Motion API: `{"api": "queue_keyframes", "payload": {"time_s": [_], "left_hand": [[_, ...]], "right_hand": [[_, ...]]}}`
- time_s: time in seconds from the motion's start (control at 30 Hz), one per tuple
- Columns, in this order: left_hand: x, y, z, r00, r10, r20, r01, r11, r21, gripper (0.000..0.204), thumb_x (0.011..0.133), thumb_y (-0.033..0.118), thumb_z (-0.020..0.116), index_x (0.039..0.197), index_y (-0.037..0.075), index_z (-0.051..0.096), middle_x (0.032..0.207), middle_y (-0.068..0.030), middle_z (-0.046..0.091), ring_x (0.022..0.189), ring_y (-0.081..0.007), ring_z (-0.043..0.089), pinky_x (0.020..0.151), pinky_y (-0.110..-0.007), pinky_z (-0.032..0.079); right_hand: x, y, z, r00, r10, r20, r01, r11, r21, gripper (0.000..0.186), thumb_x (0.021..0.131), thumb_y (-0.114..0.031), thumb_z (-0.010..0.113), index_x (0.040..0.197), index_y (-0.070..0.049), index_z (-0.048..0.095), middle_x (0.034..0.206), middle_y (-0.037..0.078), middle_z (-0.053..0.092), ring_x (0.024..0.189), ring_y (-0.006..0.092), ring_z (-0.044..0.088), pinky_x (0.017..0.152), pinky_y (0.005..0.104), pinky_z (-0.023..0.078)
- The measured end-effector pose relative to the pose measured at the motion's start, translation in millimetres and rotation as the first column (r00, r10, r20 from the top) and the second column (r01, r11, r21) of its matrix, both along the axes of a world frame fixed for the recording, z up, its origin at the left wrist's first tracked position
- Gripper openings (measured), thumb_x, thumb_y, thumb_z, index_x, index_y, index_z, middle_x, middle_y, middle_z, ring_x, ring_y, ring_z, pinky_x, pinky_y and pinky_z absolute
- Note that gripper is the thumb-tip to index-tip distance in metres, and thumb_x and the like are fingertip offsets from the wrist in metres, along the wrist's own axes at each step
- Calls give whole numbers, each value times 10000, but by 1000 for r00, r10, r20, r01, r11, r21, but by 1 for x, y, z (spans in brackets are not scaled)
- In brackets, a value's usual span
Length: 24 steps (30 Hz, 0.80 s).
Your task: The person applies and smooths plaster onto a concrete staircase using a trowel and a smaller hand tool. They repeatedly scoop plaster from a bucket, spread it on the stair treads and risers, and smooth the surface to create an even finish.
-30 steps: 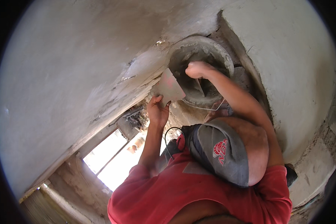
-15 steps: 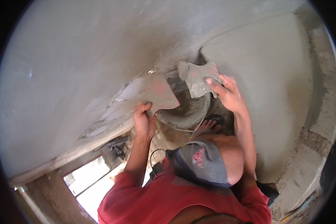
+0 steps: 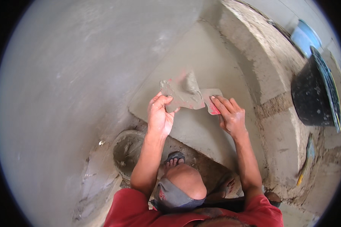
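Observation:
My left hand [image 3: 161, 115] pinches the edge of a flat, thin red plate [image 3: 178, 99] coated in wet grey mortar. A thick lump of mortar [image 3: 191, 84] sits on its right part. My right hand [image 3: 231, 115] grips a smaller flat red scraper [image 3: 213, 99], its thumb hidden beneath and its fingers lying on top. The scraper's left edge meets or overlaps the plate's right edge near the lump; I cannot tell which. Both are held above a smooth, grey plastered surface [image 3: 204, 130]. Below my left forearm stands a round tub [image 3: 119, 170] with wet mortar inside.
A smooth grey wall [image 3: 64, 75] fills the left. On the right, a rough concrete ledge [image 3: 250, 41] carries a black bucket [image 3: 310, 94], a light-blue bucket [image 3: 306, 38] and a tool with a yellow handle end [image 3: 306, 159]. My sandalled foot [image 3: 175, 159] is beside the tub.
The view has swung right, bringing the buckets in. My hands have come together; the plate and scraper now meet, where before they were apart over the tub. A mortar lump now shows on the plate.

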<state>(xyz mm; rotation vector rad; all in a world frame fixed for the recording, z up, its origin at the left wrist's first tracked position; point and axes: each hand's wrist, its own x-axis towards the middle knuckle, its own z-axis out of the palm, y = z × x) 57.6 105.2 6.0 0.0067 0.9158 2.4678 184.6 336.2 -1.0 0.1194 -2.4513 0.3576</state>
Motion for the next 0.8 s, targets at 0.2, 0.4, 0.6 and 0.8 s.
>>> {"api": "queue_keyframes", "payload": {"time_s": [0.2,0.4,0.6,0.8], "left_hand": [[0,76,-11,934,68,-350,-123,983,-136,318,935,-6,540,1236,27,636,1044,-39,705,861,-102,650,718,-298,533],[28,116,-22,288,-313,-905,-540,727,-424,409,878,-34,582,1286,-36,610,916,-176,692,774,-314,620,725,-399,532],[23,105,-17,95,-474,-875,-415,780,-468,459,841,-13,575,1295,-13,644,825,-180,687,792,-295,636,708,-424,527],[-12,95,-12,599,-516,-613,-198,646,-737,281,903,39,544,1154,-46,635,733,-143,650,608,-231,591,644,-393,504]], "right_hand": [[28,-2,20,877,-432,212,449,576,-683,209,1024,-197,582,1039,-8,672,738,65,574,574,159,521,518,302,378],[23,9,18,910,-287,298,193,-342,-920,137,980,-156,617,903,-54,571,695,0,466,515,109,425,443,262,276],[29,33,13,898,-297,324,107,-568,-816,88,982,-124,576,940,-47,572,700,2,503,480,101,409,418,251,289],[-18,65,39,886,-350,305,333,22,-943,100,966,-124,582,929,-31,579,729,12,507,538,98,429,455,271,311]]}}
